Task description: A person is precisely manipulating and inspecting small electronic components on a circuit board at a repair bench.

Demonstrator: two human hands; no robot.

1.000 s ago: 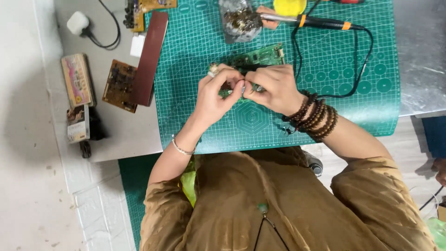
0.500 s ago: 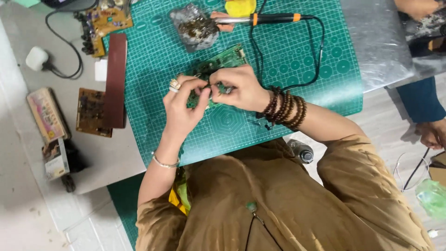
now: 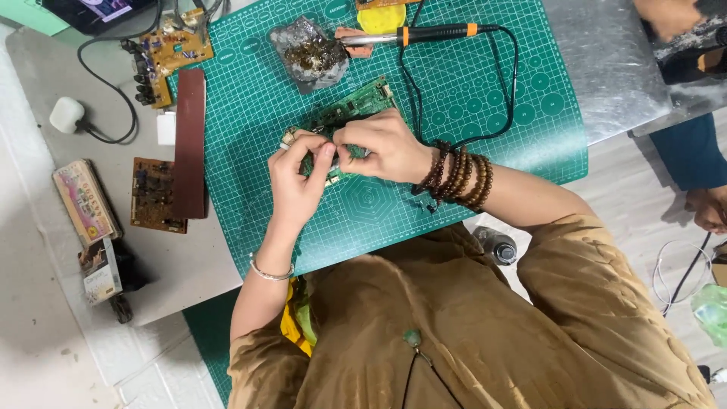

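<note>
A green circuit board lies tilted on the green cutting mat. My left hand and my right hand meet over its near end, fingers pinched together on the board; what sits between the fingertips is hidden. Dark bead bracelets circle my right wrist and a thin metal bangle my left wrist. An orange-handled soldering iron rests at the mat's far side, its black cord looping down beside my right hand.
A foil-lined dish of dark residue and a yellow round tin stand beyond the board. Left of the mat lie a brown strip, two brown circuit boards, small boxes and a white plug. Another person's hand is at the right edge.
The view has shifted, so the mat and hands sit lower and further right in frame. Both hands stay pinched on the green circuit board with only small finger movements.
</note>
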